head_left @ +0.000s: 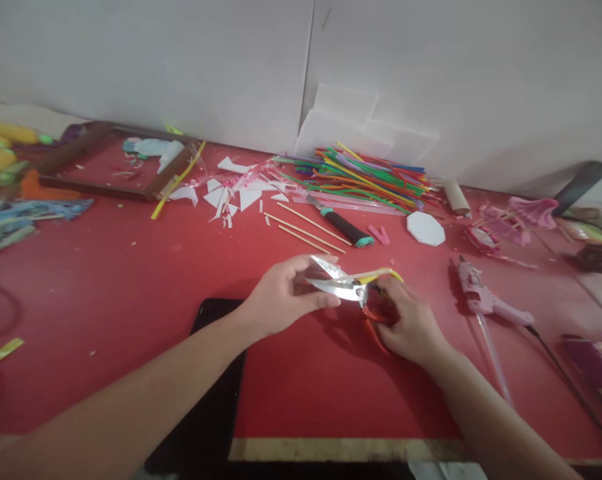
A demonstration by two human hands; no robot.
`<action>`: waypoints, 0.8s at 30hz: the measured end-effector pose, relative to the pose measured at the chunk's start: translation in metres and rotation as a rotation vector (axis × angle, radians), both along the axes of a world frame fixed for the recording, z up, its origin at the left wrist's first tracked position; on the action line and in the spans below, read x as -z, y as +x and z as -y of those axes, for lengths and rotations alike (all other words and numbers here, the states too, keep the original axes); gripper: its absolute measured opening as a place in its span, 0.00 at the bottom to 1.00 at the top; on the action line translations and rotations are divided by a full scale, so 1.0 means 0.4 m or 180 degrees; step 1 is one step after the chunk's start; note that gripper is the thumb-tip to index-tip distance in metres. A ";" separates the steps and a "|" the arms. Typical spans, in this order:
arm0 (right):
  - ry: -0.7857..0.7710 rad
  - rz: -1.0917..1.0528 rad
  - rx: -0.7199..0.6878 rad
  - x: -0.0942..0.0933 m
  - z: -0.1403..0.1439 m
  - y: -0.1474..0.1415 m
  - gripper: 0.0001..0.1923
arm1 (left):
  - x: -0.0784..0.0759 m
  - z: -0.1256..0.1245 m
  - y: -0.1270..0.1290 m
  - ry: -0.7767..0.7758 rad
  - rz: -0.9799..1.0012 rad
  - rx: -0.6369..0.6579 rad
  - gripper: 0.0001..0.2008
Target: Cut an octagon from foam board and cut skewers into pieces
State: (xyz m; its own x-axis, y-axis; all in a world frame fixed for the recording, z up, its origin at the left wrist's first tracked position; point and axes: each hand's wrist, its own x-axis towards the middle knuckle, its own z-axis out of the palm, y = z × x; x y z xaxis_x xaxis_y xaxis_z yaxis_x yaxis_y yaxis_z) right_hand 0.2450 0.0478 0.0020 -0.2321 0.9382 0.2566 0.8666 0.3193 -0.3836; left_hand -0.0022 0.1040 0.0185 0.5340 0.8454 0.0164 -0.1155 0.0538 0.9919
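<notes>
Scissors (338, 289) with red-orange handles are between my two hands over the front of the red table, their silver blades apart and pointing left. My right hand (408, 317) is closed around the handles. A thin wooden stick (363, 274) with a yellow piece (373, 278) at its right part lies across the scissors by my right fingers; what grips it is partly hidden. My left hand (285, 297) is curled around the blade end, its thumb below and fingers above and behind the blades. Several loose sticks (305, 237) lie just beyond.
Behind are a black-handled cutter (348, 228), a white octagon (425, 229) and colourful pipe cleaners (365, 180). A pink glue gun (485, 297) with a cord lies right. A dark flat panel (205, 387) is under my left forearm. Paper scraps (248, 197) and a brown frame (101, 187) are back left.
</notes>
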 end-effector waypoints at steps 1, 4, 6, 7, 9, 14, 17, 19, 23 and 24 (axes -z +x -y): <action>0.0094 -0.0047 -0.0020 0.006 0.001 0.013 0.17 | 0.001 0.002 0.001 0.0028 -0.0059 0.0029 0.16; 0.0243 -0.0090 -0.0093 -0.004 -0.008 0.041 0.16 | 0.002 0.007 0.003 0.0172 -0.0192 -0.0004 0.13; 0.0322 -0.0115 -0.0168 -0.024 -0.017 0.046 0.15 | 0.000 0.008 0.001 0.0271 -0.0256 -0.0127 0.11; 0.0317 -0.0139 -0.0223 -0.035 -0.020 0.044 0.15 | -0.001 0.008 -0.001 0.0314 -0.0282 -0.0210 0.09; 0.0186 -0.0189 -0.0327 -0.056 -0.026 0.033 0.14 | -0.003 0.008 -0.005 0.0395 -0.0315 -0.0397 0.07; -0.0276 -0.0233 -0.0319 -0.097 -0.039 0.009 0.16 | 0.001 0.006 -0.009 0.0476 -0.0353 -0.0765 0.05; -0.0400 -0.0125 -0.0317 -0.116 -0.056 0.003 0.13 | 0.010 0.002 -0.007 0.0453 -0.0362 -0.0824 0.05; -0.0405 -0.0056 -0.0267 -0.119 -0.067 -0.003 0.12 | 0.017 0.000 -0.008 0.0460 -0.0348 -0.0929 0.06; -0.0238 -0.0047 -0.0275 -0.095 -0.076 -0.016 0.08 | 0.020 0.004 -0.013 0.0536 -0.0329 -0.1080 0.07; -0.0180 -0.0039 -0.0294 -0.084 -0.075 -0.016 0.07 | 0.018 0.007 -0.013 0.0567 -0.0336 -0.1063 0.07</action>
State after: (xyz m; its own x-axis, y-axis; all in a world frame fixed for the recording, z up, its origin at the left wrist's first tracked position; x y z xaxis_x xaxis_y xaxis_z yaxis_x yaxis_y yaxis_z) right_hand 0.2386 0.0779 0.0358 -0.3155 0.9260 0.2073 0.8296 0.3752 -0.4136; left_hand -0.0074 0.1013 0.0115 0.2364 0.9618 0.1381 0.0057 -0.1435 0.9896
